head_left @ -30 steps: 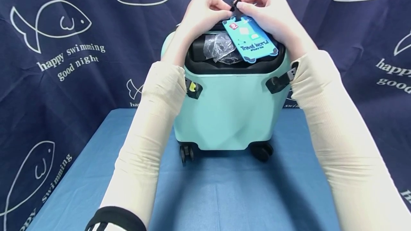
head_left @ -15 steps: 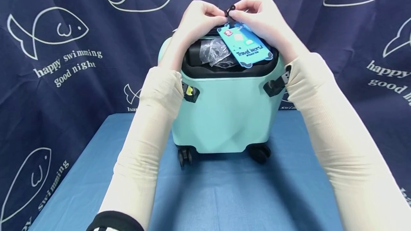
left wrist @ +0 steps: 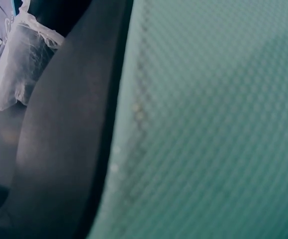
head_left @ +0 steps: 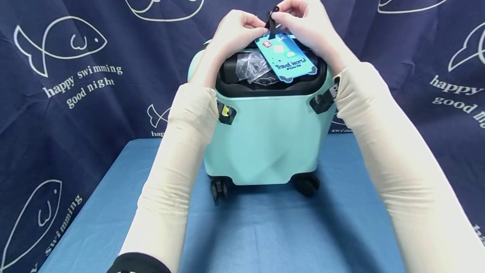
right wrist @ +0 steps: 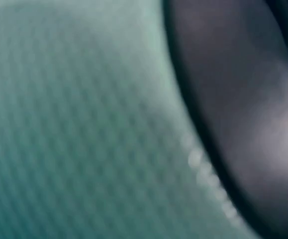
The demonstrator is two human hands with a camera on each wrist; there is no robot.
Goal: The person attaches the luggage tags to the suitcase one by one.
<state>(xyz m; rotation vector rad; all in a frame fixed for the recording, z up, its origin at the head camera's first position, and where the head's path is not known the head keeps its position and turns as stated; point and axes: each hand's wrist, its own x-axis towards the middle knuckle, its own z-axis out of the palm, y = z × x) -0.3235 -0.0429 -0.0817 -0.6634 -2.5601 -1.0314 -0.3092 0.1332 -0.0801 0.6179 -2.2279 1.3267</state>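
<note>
A mint-green suitcase (head_left: 265, 138) stands upright on its wheels, its textured shell (left wrist: 223, 119) filling much of the left wrist view. Over its black top recess hangs a blue luggage tag (head_left: 286, 57) printed "Travel World", on a black strap (head_left: 272, 26). My right hand (head_left: 308, 22) pinches the strap's upper end between thumb and fingertips. Just left of it and slightly lower, my left hand (head_left: 236, 33) pinches the strap near the tag's top. Neither hand appears in its own wrist view.
Crumpled clear plastic wrap (head_left: 253, 66) covers part of the suitcase's black handle area. Blue cloth covers the table (head_left: 235, 231). Behind hangs a navy curtain (head_left: 75, 117) with white fish drawings. Black caster wheels (head_left: 306, 184) are under the case.
My left hand has moved down, away from the right hand, and more of the black strap shows between them. In the head view, the suitcase sits slightly lower.
</note>
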